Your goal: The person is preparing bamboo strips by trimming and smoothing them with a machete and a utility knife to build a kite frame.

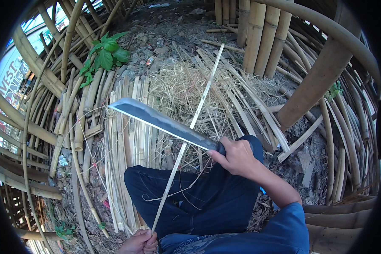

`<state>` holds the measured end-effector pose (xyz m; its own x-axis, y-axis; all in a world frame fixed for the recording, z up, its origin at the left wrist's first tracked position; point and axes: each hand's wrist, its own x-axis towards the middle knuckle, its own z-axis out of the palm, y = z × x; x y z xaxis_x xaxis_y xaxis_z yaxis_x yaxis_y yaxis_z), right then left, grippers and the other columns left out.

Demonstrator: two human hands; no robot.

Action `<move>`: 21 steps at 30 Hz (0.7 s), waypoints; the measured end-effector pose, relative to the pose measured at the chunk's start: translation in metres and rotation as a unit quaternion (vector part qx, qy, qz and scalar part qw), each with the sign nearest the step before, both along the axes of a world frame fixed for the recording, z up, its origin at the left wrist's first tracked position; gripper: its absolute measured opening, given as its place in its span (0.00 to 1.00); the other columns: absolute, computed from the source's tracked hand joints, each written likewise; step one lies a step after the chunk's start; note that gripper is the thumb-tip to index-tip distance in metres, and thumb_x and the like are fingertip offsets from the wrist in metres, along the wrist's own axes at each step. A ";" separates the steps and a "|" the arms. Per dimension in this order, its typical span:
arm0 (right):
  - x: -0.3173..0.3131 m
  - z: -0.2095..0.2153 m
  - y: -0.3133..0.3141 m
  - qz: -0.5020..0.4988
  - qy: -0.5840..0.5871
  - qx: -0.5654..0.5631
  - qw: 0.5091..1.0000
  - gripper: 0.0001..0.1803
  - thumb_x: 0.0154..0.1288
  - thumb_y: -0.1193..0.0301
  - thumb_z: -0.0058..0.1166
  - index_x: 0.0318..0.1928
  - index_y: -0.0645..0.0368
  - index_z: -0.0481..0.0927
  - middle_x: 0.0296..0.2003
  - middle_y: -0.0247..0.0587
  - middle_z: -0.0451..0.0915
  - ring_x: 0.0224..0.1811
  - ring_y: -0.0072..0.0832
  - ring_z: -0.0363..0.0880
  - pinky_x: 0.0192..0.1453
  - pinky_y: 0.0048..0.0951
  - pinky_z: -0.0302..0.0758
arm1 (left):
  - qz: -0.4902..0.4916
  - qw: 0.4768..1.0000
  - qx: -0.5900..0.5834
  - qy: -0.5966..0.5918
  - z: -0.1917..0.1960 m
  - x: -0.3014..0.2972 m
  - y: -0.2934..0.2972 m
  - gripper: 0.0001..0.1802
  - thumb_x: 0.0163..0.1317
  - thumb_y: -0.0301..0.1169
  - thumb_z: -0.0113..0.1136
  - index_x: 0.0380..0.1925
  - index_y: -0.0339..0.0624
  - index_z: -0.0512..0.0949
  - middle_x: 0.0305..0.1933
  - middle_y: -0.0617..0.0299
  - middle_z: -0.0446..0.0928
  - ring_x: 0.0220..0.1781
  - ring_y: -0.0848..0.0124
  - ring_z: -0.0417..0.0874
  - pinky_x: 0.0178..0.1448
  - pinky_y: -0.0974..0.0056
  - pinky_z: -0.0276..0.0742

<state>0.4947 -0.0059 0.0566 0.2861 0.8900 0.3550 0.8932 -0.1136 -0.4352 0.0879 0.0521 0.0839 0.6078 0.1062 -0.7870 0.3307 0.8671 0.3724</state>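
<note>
My right hand is closed round the dark handle of a machete, whose broad blade points to the upper left. Under the blade runs a long, thin bamboo strip, slanting from my lap up toward the far side; the blade crosses it near its middle. Low in the view, my left hand pinches the near end of that strip. Thin curled shavings lie on my dark trousers between the knees.
A heap of pale shavings lies ahead of my knees. Split bamboo strips are laid to its left, more slats to its right. Upright bamboo poles and a thick leaning pole stand at right. A leafy plant grows at far left.
</note>
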 end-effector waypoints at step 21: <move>-0.014 -0.012 0.000 -0.019 -0.003 -0.036 0.999 0.30 0.64 0.46 0.54 0.24 0.63 0.74 0.13 0.47 0.75 0.14 0.42 0.78 0.17 0.39 0.72 | -0.039 0.967 0.246 0.051 -0.009 -0.001 -0.012 0.24 0.73 0.48 0.46 0.21 0.46 0.66 0.14 0.71 0.58 0.14 0.80 0.57 0.18 0.72 0.53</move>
<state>0.4804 -0.0059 0.0443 0.3179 0.9020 0.2920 0.8904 -0.1781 -0.4190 0.0864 0.0398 0.0746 0.5506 0.4407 -0.7090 0.4449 0.5637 0.6959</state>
